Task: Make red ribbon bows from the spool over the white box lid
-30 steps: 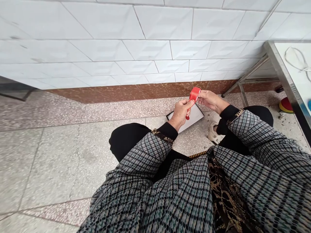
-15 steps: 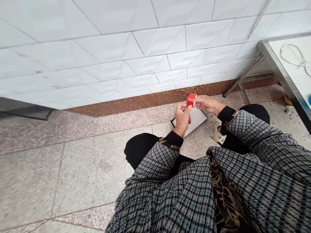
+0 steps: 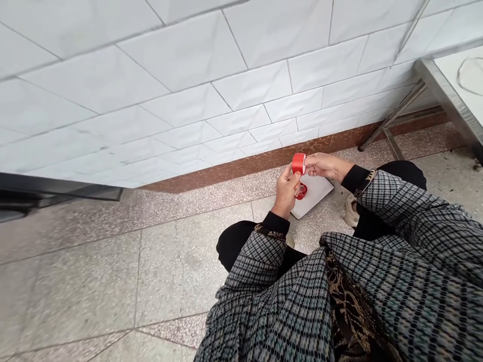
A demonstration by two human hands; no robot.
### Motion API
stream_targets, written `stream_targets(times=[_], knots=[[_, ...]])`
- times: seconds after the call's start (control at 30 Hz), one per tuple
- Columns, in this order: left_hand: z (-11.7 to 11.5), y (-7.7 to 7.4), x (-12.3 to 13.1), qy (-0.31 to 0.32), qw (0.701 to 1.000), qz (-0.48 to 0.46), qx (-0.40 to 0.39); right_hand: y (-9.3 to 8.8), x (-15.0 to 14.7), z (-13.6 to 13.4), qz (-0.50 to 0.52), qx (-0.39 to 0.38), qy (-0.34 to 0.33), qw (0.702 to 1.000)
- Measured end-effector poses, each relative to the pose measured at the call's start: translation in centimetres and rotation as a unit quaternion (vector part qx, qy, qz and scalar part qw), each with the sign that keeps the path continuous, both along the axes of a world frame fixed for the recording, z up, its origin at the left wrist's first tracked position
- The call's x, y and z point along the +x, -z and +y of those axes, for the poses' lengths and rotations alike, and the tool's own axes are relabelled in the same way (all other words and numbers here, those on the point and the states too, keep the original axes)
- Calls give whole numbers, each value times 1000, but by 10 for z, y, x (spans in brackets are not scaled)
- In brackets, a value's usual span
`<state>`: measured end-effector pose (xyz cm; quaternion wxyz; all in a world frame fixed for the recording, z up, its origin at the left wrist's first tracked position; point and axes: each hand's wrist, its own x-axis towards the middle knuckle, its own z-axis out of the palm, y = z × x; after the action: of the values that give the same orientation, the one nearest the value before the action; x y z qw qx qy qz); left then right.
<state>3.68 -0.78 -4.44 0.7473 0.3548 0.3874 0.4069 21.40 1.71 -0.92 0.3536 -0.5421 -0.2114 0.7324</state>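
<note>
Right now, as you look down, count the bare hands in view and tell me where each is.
2: the left hand just below the red roll, gripping its lower edge, and the right hand beside it, fingertips at its open end.

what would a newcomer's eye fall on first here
Most likely the bright red roll, in the left hand with the right hand against it, just right of the picture's middle. Below, a pale panel lies on the floor, and a metal table stands by the wall at the right edge.
</note>
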Motion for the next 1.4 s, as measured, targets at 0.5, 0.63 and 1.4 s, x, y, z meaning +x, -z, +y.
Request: stream_targets(times=[0.5,0.63,1.4], knots=[[15,-40,-11,52,998,-16,-34,-12,12,-3,-51,170,-82,981],[21,-48,-15,112,993,-18,-40,-17,34,10,-174,327,-206,906],[14,-41,8,71,995,-31,-64,-25,61,10,-123,236,-53,962]])
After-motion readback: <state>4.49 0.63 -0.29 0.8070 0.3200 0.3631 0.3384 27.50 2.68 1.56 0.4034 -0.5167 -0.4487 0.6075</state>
